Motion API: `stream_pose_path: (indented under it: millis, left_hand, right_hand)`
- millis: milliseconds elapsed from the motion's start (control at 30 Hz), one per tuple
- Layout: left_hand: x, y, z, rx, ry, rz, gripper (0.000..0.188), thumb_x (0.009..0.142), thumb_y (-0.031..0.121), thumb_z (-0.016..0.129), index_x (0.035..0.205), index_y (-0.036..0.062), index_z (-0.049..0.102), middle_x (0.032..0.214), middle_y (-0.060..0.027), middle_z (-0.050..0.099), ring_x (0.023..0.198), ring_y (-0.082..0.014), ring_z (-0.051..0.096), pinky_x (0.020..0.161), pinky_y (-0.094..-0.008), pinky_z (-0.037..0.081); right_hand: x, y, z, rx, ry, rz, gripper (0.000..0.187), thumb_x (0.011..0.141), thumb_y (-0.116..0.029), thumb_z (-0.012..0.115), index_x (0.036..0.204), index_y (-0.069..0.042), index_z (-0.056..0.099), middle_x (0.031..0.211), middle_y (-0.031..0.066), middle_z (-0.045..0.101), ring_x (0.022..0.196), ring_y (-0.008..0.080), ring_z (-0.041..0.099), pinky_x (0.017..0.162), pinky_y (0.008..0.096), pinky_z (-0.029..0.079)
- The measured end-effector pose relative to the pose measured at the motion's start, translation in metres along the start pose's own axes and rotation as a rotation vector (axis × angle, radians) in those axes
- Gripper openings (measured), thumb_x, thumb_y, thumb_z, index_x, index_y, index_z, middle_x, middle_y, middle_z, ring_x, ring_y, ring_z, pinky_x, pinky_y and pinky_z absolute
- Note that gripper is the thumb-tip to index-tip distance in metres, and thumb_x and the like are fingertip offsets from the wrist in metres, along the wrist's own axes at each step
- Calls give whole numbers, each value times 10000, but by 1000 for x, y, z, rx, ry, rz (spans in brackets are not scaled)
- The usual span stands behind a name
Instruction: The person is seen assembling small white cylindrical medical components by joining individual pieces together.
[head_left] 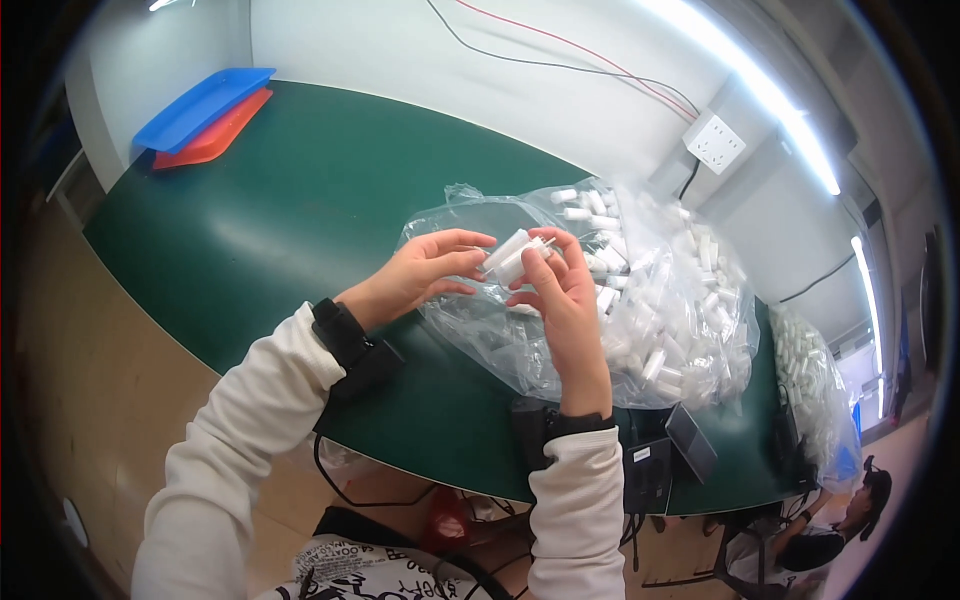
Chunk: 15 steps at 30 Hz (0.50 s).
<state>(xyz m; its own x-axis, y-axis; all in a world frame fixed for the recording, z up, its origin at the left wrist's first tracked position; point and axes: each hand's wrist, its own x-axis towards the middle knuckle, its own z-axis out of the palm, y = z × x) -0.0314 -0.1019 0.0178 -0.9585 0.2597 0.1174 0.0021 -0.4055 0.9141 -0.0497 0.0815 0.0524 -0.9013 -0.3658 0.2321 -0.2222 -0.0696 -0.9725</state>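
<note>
Over the near side of a clear plastic bag [470, 340], my right hand [567, 290] is closed on a few small white plastic tubes [507, 262], its thumb and fingers bent around them. A thin stem sticks out near the fingertips. My left hand [425, 270] is to the left of these tubes, fingers curved and apart; whether its fingertips touch the nearest tube I cannot tell. More white tubes [600, 220] lie loose inside the bag, behind and to the right of my hands.
A blue tray [205, 105] rests on a red tray [215, 135] at the green table's [330, 180] far left. Another filled bag [810, 390] stands at the right, near a seated person [800, 540]. A dark flat device [690, 440] lies by the front edge. A socket [715, 140] hangs on the wall.
</note>
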Motion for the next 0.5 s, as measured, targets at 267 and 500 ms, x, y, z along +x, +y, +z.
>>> stream_pose_path:
  millis: [267,500]
  left_hand:
    - [-3,5,-2,113,144,27,435,828,174,636,1217,26,509,948,-71,616,770,-98,585,731,-242,505]
    - [-1,1,-9,398,226,177,235,793,140,662,936,30,512,823,-44,624,733,-95,577,696,-217,457]
  right_hand:
    - [1,33,-2,240,111,63,287,831,-116,625,1073,-32,496,896,67,603,735,91,576,627,224,476]
    - [-3,33,-12,459,177,172,169,820,-104,623,889,-47,479,837,129,628,720,195,635,672,323,533]
